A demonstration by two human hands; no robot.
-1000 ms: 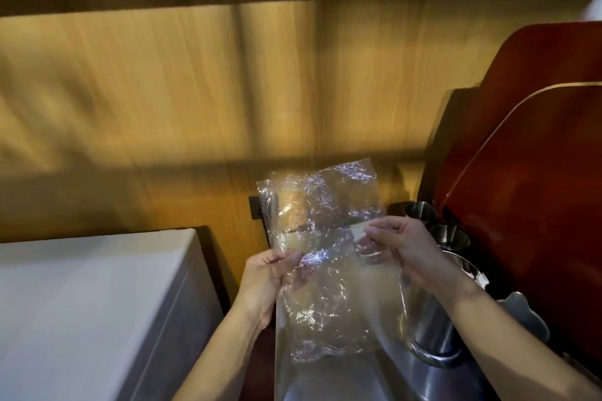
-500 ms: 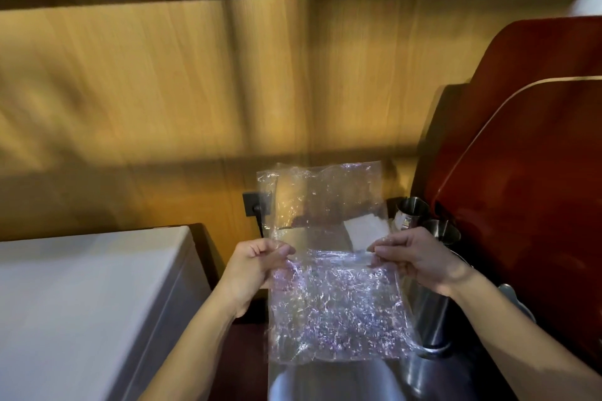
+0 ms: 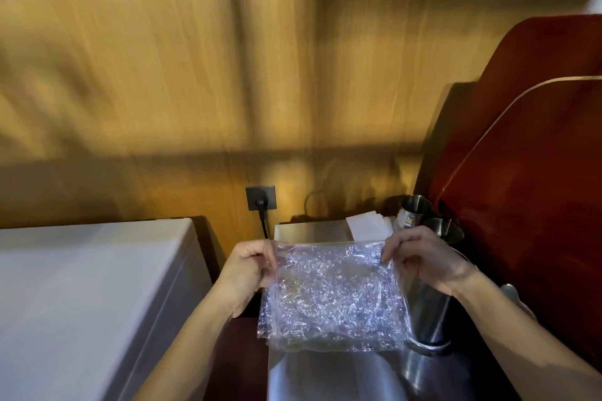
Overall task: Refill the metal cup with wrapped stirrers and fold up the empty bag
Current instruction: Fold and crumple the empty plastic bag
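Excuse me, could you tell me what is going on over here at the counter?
A person is folding an empty, crinkled clear plastic bag above a steel counter. The left hand and right hand pinch its top corners, stretching the top edge straight. A tall metal cup stands on the counter just right of the bag, with smaller metal cups behind it.

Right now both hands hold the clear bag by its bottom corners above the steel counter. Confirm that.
Not quite. In the head view the left hand and right hand hold the clear bag by its top corners, not the bottom ones; the bag hangs down above the steel counter.
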